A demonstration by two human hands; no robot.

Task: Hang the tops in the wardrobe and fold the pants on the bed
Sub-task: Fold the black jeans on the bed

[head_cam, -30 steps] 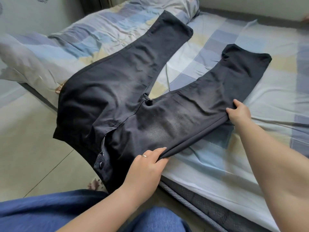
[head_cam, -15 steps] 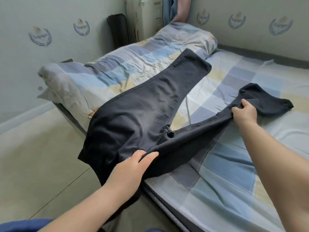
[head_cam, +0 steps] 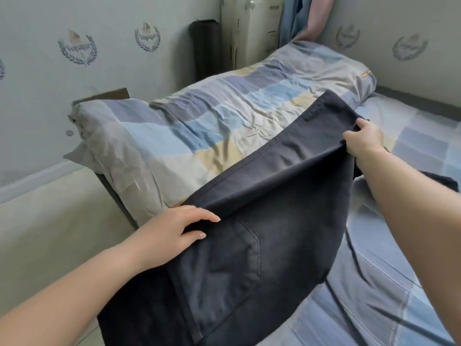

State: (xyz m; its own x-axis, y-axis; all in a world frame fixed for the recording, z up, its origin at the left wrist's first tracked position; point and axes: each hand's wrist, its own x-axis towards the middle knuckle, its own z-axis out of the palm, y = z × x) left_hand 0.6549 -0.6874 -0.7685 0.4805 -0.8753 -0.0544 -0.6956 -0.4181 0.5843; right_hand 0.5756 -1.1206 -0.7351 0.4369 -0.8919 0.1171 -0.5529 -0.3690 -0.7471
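Pale walls with leafy crests [head_cam: 77, 49] stand behind a bed [head_cam: 389, 293] with a sheet of blue, grey and cream squares. We see a long folded quilt [head_cam: 214, 131] in the same squares lying along the left side of the bed.

Dark pants [head_cam: 262, 240] lie across the near part of the bed, and the waist end hangs over the bed's edge toward us. One leg is lifted and laid over the other, so a back pocket faces up. A small bit of dark cloth shows on the sheet behind the right arm.

Our left hand [head_cam: 174, 233] holds the pants by the side edge near the waist, with fingers on top and the cloth tucked under them. Our right hand [head_cam: 363, 141] has a tight grip on the top leg farther up, thumb and fingers pinched on the seam, holding it above the sheet.

A white cabinet [head_cam: 249, 28] and a blue curtain [head_cam: 293, 18] stand in the far corner.
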